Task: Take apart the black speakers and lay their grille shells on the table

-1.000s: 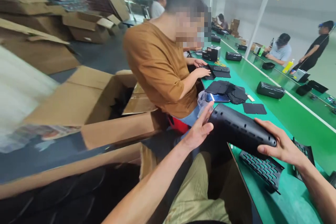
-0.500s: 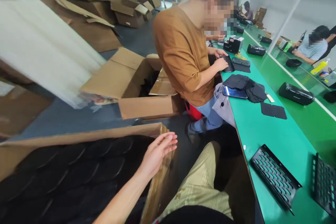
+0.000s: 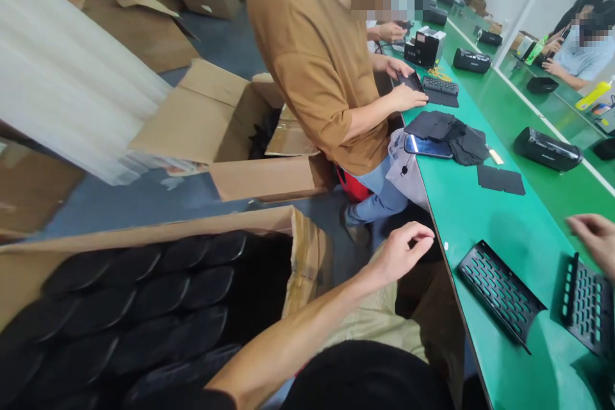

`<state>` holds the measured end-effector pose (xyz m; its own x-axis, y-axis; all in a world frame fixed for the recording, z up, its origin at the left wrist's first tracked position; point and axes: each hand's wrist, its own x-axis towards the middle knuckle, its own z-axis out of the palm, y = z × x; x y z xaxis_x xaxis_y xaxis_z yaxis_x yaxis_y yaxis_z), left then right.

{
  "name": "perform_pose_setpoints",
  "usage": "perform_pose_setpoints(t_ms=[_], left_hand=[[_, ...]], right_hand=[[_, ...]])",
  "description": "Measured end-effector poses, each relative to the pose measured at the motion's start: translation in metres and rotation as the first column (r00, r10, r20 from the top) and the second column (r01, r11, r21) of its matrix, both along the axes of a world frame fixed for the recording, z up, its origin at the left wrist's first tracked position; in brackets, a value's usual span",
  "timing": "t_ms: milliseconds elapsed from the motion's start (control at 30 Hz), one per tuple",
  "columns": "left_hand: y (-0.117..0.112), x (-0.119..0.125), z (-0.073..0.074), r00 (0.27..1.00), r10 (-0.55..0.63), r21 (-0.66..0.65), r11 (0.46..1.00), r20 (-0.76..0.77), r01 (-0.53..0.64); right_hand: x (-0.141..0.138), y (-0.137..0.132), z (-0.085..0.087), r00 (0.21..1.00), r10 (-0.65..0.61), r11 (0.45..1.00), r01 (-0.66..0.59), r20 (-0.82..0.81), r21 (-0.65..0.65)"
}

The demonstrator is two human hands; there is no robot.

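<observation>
My left hand (image 3: 400,250) hovers off the near edge of the green table (image 3: 480,218), fingers loosely curled and apart, holding nothing. My right hand (image 3: 596,237) comes in at the right edge, fingers extended, empty, just above a black perforated grille (image 3: 589,304). A second black perforated grille (image 3: 500,291) lies on the table between my hands. Below my left arm an open cardboard box (image 3: 158,237) holds several stacked black curved shells (image 3: 144,307).
A co-worker in a brown shirt (image 3: 317,57) sits at the table's edge handling black parts (image 3: 435,90). Black fabric pieces (image 3: 500,179), a phone (image 3: 427,146) and black speakers (image 3: 548,148) lie further along. Open cardboard boxes (image 3: 225,134) crowd the floor at left. Other people work at back right.
A second ago both hands held a black curved shell; it is gone from them. My left hand swung out over the box, then back to the table edge. My right hand has reappeared.
</observation>
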<state>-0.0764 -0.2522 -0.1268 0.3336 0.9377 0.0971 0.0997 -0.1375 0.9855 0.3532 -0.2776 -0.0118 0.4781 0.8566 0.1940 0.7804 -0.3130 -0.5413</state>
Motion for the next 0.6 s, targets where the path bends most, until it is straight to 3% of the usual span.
perform_pose_setpoints(t_ms=[67,133,267,367,433,600], left_hand=[[0.007,0.021,0.008,0.999,-0.049,0.084,0.995,0.022,0.047],[0.013,0.034,0.012,0.997,-0.069,0.145,0.987,0.043,0.062],[0.024,0.034,0.013,0.999,-0.054,0.201,0.978,0.007,0.052],[0.045,0.033,0.014,0.998,-0.024,0.261,0.965,-0.057,0.038],[0.067,0.045,0.019,0.988,-0.029,0.323,0.943,-0.152,0.078],[0.135,0.112,0.032,0.901,-0.043,0.430,0.868,-0.432,0.247]], right_hand=[[-0.036,0.042,-0.027,0.992,0.124,0.989,-0.124,-0.001,-0.085],[-0.070,0.088,-0.053,0.985,0.169,0.977,-0.165,0.017,-0.134],[-0.106,0.158,-0.079,0.993,0.103,0.969,-0.087,0.056,-0.229],[-0.103,0.175,-0.083,0.996,0.061,0.948,-0.040,0.058,-0.317],[-0.096,0.176,-0.082,0.996,0.073,0.939,-0.050,0.054,-0.341],[-0.092,0.171,-0.065,0.973,0.230,0.939,-0.214,0.030,-0.268]])
